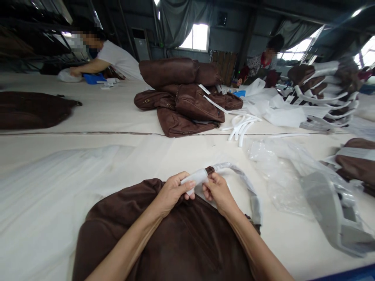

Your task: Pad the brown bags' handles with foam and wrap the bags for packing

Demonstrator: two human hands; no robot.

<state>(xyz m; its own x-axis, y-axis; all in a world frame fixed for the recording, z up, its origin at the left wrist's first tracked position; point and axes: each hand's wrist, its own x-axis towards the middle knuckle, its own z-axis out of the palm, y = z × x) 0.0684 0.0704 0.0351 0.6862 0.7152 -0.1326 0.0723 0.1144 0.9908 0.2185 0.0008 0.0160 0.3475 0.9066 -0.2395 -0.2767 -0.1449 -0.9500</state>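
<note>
A large dark brown leather bag [181,238] lies on the white table in front of me. Its handle [243,175] arcs up and to the right, covered in thin white wrapping, with a short brown part bare near my fingers. My left hand [178,188] is closed on a piece of white foam sheet [197,179] around the handle's left end, thumb on top. My right hand [216,190] pinches the right edge of that sheet, just below the bare brown part. Both forearms reach over the bag.
Brown bags [190,97] are piled beyond, beside white foam tubes [241,127]. A grey tape dispenser [331,210] and clear plastic [281,175] lie at right. Another brown bag [35,110] lies far left. White sheeting [52,187] covers the left. Two people are behind the table.
</note>
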